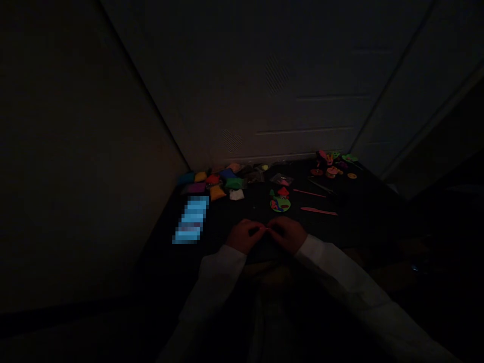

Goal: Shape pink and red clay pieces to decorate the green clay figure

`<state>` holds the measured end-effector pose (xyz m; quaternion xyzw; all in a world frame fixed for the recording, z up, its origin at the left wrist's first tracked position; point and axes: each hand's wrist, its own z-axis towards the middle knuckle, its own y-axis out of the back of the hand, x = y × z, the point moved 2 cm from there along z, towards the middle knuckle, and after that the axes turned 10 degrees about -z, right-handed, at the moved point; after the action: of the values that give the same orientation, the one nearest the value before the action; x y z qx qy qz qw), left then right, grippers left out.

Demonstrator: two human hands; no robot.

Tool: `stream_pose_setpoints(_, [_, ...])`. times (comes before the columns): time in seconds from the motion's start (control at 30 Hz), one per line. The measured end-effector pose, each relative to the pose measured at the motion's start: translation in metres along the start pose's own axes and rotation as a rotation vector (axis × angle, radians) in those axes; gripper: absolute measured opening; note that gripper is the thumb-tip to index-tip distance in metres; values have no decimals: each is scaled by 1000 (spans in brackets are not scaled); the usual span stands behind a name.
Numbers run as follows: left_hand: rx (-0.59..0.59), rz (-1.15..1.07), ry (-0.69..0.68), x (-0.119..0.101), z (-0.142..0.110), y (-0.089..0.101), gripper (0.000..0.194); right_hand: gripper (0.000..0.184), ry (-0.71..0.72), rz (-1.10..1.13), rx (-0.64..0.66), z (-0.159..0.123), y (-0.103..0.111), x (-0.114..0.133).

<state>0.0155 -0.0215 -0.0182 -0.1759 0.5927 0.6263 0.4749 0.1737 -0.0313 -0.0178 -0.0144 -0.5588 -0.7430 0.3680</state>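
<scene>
My left hand and my right hand meet fingertip to fingertip above the front of the dark table. Both are closed in a pinch on a tiny pink piece of modelling clay, mostly hidden by the fingers. Just beyond them lies a round green clay piece with red, blue and dark details. A small red cone tops it, and a green cone stands at its left. To the right rest a pink plastic knife and a thin pink modelling tool.
Packets of coloured clay crowd the table's back left. A lit, pixelated screen lies at the left. Several finished-looking clay figures sit at the back right. A pale panelled surface rises behind the dark table. The room is very dim.
</scene>
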Motion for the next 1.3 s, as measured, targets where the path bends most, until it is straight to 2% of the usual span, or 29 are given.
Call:
stream_pose_setpoints(0.17, [-20, -32, 35, -2, 1, -1, 17, 13, 3, 18, 6, 1, 1, 1])
stream_pose_setpoints(0.33, [-101, -83, 98, -2, 3, -2, 13, 11, -29, 23, -15, 2, 6, 4])
stream_pose_setpoints(0.4, [-180, -108, 148, 4, 3, 7, 14, 11, -65, 24, -35, 0, 12, -1])
stream_pose_setpoints(0.53, [-369, -163, 243, 22, -2, 37, 24, 12, -156, 45, -68, -10, 27, -22])
stream_pose_setpoints(0.63, [-417, -204, 270, 28, -6, 48, 30, 14, -207, 66, -76, -16, 33, -35])
stream_pose_setpoints(0.73, [-370, -232, 268, 22, -3, 39, 28, 15, -237, 157, -56, -16, 31, -35])
stream_pose_setpoints(0.9, [-191, -308, 224, 0, 7, 10, 27, 19, -204, 318, -6, -8, 23, -16])
stream_pose_setpoints(1.13, [-21, -388, 220, -12, 10, -4, 30, 19, -158, 272, -1, -3, 20, -6])
stream_pose_setpoints(1.3, [-18, -345, 236, -11, 10, -6, 24, 18, -41, 173, -59, 0, 23, -2])
